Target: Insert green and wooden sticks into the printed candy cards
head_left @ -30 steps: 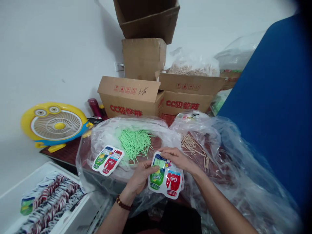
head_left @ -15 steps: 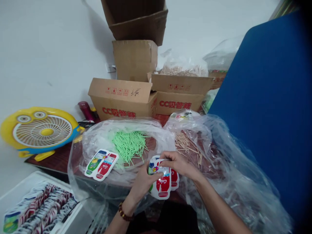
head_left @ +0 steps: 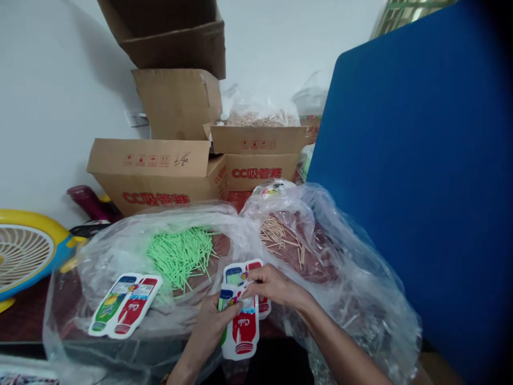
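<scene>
From the far left I see a round yellow-and-blue plastic fan (head_left: 60, 247), cut off by the frame edge. A flat red-and-green bottle-print card (head_left: 125, 307) lies on crumpled clear plastic sheeting (head_left: 228, 220), near a heap of thin bright-green sticks (head_left: 182, 254). In front, the left hand (head_left: 208, 325) grips overlapping red-and-green printed packets (head_left: 245, 327); the right hand (head_left: 274, 286) pinches their upper part. I can't count them, since fingers cover some. Farther right, plastic veils thin tan sticks (head_left: 273, 232), and a tall blue panel (head_left: 401, 176) blocks my view behind.
</scene>
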The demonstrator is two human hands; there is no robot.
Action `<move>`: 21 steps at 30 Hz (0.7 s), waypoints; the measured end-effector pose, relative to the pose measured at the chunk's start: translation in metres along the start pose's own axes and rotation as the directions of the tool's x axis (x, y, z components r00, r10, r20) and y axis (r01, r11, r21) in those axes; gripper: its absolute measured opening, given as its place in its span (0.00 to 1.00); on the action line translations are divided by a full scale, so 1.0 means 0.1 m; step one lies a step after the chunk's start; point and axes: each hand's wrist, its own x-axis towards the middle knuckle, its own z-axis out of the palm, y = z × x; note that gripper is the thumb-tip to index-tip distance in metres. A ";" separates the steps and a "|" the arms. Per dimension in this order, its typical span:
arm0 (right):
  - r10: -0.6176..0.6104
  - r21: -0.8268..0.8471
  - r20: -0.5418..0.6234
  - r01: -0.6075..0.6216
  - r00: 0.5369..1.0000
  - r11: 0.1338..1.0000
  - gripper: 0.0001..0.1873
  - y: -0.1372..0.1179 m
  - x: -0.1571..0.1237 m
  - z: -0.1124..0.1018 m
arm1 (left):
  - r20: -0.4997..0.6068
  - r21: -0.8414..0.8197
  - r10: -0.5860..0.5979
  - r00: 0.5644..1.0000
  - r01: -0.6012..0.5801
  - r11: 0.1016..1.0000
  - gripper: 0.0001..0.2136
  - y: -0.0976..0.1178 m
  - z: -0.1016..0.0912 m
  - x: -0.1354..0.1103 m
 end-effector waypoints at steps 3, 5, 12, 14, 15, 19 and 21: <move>0.006 -0.065 0.040 -0.004 0.999 0.998 0.16 0.09 0.06 -0.25 | 0.051 0.008 -0.061 0.997 0.060 0.998 0.12 0.09 0.08 0.02; 0.060 -0.189 -0.062 -0.071 0.996 0.979 0.15 0.19 0.16 -0.50 | 0.072 0.027 -0.092 0.993 0.090 0.996 0.13 0.10 0.09 0.03; 0.146 -0.450 -0.551 -0.440 0.822 0.777 0.17 0.66 0.64 -1.32 | 0.029 0.054 -0.150 0.988 0.148 0.988 0.15 -0.04 -0.01 0.08; 0.134 -0.507 -0.575 -0.480 0.807 0.716 0.17 0.73 0.80 -1.40 | -0.004 0.006 -0.181 0.983 0.181 0.983 0.16 -0.08 -0.03 0.10; 0.128 -0.536 -0.580 -0.494 0.805 0.684 0.17 0.76 0.88 -1.42 | -0.019 -0.022 -0.192 0.981 0.192 0.981 0.16 -0.09 -0.04 0.10; 0.133 -0.624 -0.588 -0.552 0.798 0.553 0.17 0.85 1.14 -1.44 | -0.065 -0.078 -0.203 0.977 0.198 0.977 0.17 -0.11 -0.08 0.15; 0.158 -0.647 -0.586 -0.576 0.795 0.500 0.15 0.88 1.22 -1.43 | -0.079 -0.058 -0.200 0.977 0.196 0.979 0.18 -0.13 -0.11 0.18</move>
